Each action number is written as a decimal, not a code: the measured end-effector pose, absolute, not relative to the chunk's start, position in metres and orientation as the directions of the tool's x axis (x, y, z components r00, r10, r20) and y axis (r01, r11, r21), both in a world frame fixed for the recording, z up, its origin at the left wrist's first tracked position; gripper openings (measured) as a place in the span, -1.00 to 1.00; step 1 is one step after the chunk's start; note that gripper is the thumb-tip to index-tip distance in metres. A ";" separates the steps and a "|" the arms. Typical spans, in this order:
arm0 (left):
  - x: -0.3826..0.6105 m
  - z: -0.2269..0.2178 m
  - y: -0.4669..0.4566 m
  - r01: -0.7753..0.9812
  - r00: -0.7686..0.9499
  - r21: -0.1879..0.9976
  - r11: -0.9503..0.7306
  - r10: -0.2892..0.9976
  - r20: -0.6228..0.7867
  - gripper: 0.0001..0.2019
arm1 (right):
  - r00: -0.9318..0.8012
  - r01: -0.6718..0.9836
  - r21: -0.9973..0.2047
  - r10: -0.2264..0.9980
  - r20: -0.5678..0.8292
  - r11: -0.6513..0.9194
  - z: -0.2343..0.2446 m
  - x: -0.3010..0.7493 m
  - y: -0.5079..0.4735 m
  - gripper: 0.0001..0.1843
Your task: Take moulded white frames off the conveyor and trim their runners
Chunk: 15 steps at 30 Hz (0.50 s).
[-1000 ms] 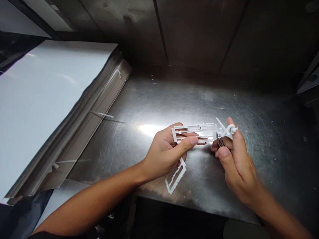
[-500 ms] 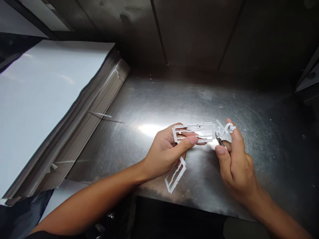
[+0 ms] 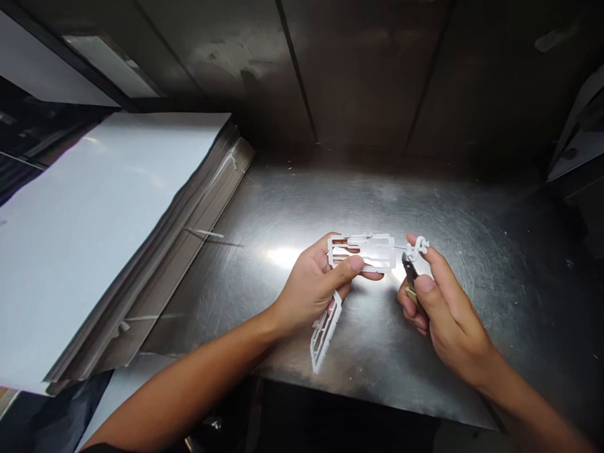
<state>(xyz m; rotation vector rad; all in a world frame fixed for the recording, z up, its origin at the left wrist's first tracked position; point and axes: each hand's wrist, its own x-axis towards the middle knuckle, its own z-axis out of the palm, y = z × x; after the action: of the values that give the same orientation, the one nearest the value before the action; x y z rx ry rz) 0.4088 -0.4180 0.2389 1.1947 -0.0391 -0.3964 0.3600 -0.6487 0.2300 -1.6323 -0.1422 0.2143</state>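
My left hand is closed on a white plastic frame, thumb across its lower edge and fingers behind it. A second white frame hangs at a slant below the same hand. In my right hand are small cutting nippers with dark metal jaws, pointing up toward the first frame's right end but apart from it. A curly white plastic scrap rests against my right index finger, above the jaws. My right fingers partly hide the nippers' handles.
On the left stands a thick stack of sheets with a white top and thin ties sticking out of its side. The scratched metal table carries small white specks. Dark metal panels rise behind it.
The nippers and the curly scrap have moved away from the held frame's right end, leaving a gap. The hanging frame has swung to a steeper angle. The head view has shifted slightly.
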 end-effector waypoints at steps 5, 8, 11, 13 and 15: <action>0.411 0.245 -0.418 0.341 0.905 0.865 0.369 -0.377 -0.196 -0.48 | 0.978 0.004 -0.992 0.209 -0.022 -0.127 0.230 0.361 -0.653 -0.39; 0.418 0.243 -0.414 0.470 0.842 0.755 0.458 -0.490 -0.226 -0.51 | 0.980 0.060 -0.973 0.198 0.015 -0.225 0.222 0.366 -0.657 -0.39; 0.424 0.237 -0.402 0.572 0.782 0.617 0.541 -0.588 -0.209 -0.65 | 0.977 0.156 -0.918 0.195 0.089 -0.364 0.214 0.375 -0.654 -0.35; 0.423 0.234 -0.391 0.595 0.775 0.569 0.567 -0.592 -0.220 -0.70 | 0.968 0.211 -0.871 0.220 0.122 -0.443 0.215 0.379 -0.650 -0.30; 0.422 0.230 -0.381 0.610 0.775 0.535 0.585 -0.581 -0.250 -0.65 | 0.965 0.237 -0.826 0.224 0.138 -0.511 0.222 0.379 -0.651 -0.23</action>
<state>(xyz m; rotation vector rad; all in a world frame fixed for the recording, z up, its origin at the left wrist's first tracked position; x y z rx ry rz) 0.4224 -0.3814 0.2303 0.6427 0.0499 -0.6949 0.3785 -0.6508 0.2220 -2.1245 -0.3243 -0.0162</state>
